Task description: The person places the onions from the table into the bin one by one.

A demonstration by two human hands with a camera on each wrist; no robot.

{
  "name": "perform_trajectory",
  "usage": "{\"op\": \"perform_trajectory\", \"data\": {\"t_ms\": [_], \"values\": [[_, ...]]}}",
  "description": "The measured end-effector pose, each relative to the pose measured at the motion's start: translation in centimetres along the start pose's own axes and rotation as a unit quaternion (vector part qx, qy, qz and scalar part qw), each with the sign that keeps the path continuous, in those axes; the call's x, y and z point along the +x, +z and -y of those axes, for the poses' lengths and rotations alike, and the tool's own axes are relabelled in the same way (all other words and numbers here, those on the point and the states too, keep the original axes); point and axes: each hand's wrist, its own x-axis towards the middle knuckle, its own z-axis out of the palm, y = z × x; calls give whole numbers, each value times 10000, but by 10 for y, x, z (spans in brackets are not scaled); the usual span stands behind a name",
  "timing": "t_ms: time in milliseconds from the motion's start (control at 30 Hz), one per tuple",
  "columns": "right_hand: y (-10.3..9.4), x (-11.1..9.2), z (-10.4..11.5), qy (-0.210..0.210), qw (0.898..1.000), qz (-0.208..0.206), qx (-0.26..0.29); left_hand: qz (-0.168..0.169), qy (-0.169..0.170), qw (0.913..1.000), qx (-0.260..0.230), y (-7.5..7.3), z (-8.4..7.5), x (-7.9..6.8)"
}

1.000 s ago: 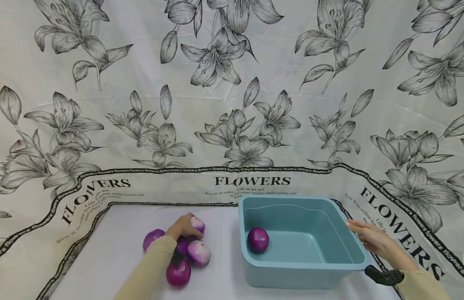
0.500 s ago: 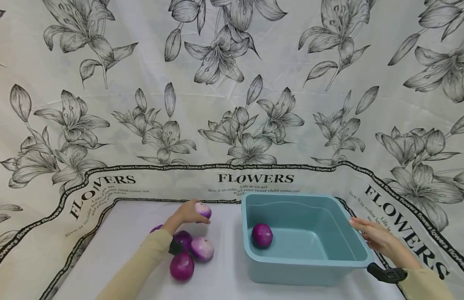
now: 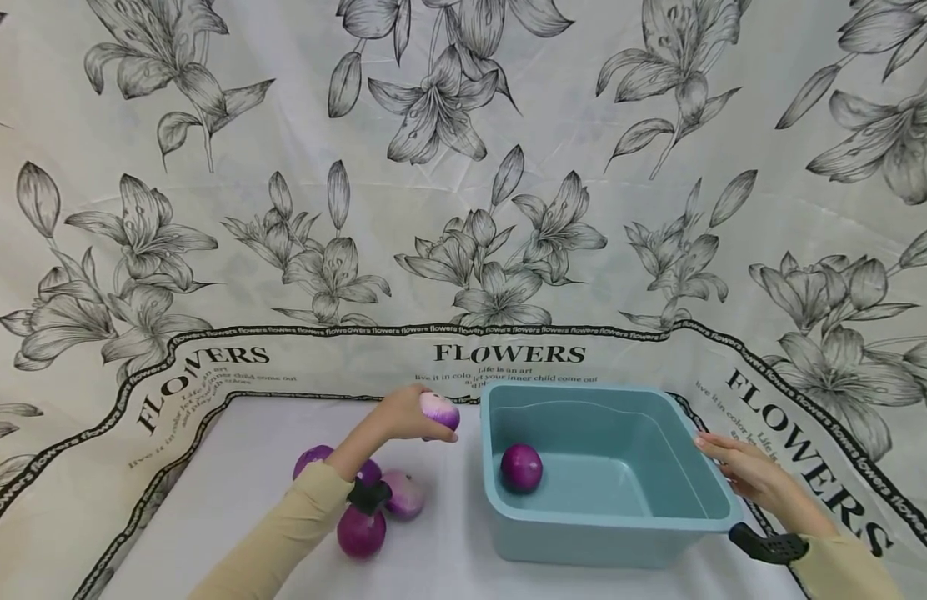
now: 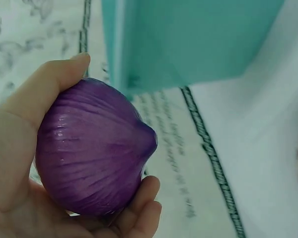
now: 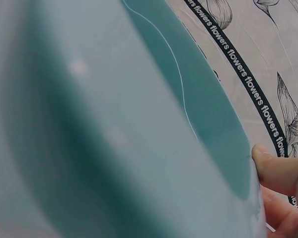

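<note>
My left hand point(image 3: 403, 414) grips a purple-and-white onion point(image 3: 441, 410) above the table, just left of the bin. In the left wrist view, thumb and fingers curl round this onion point(image 4: 94, 148), its pointed end facing away from the palm. A blue-green plastic bin point(image 3: 583, 542) stands at the right with one purple onion point(image 3: 521, 467) inside, near its left wall. On the bin's right side, my right hand point(image 3: 749, 475) holds the rim. The right wrist view has that hand's thumb point(image 5: 275, 171) at the rim and its fingers below, outside the bin.
Several onions lie grouped on the white table point(image 3: 231, 483) under the left forearm: a dark purple onion point(image 3: 362, 533) in front, a paler onion point(image 3: 405, 493) at the right, others partly hidden. A flower-printed cloth point(image 3: 463, 250) hangs behind and at both sides.
My left hand has lifted the purple-and-white onion from the group and carried it right, toward the bin. The right hand has stayed at the bin's rim.
</note>
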Motion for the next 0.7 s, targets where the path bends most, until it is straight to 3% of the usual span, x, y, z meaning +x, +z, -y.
{"op": "perform_trajectory", "data": {"t_ms": [300,700], "values": [[-3,-2,2,16,9999,86,128,334,552,9978,148,0,-47,-4],[0,-1,3,42,9999,-120,81,469,886,9928,663,32,-95,15]]}}
